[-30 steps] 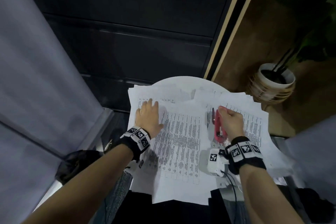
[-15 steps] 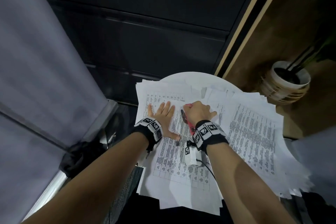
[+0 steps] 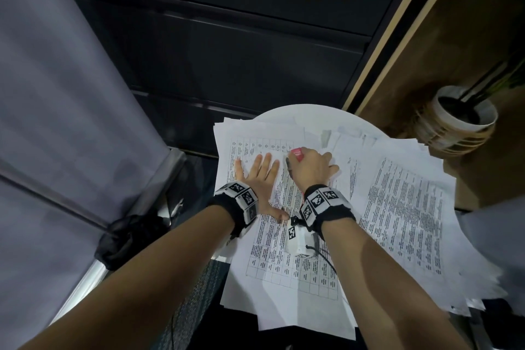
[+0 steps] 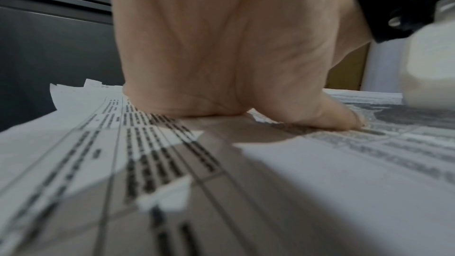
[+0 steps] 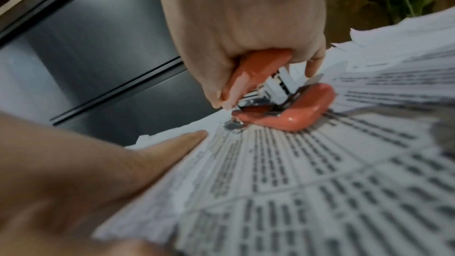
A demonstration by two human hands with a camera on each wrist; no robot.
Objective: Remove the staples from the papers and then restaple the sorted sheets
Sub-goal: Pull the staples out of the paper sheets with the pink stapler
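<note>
The right hand (image 3: pixel 308 170) has come over from the 3 o'clock side of the round table (image 3: pixel 301 112) to the top corner of the printed sheets (image 3: pixel 284 250), near 12 o'clock. It grips a red stapler (image 5: pixel 278 104), its metal tip down on the corner. I think a staple is about to be worked on there. The left hand (image 3: pixel 260 179) lies flat and wide, pressing the sheets down. The papers are white, with small black tables.
</note>
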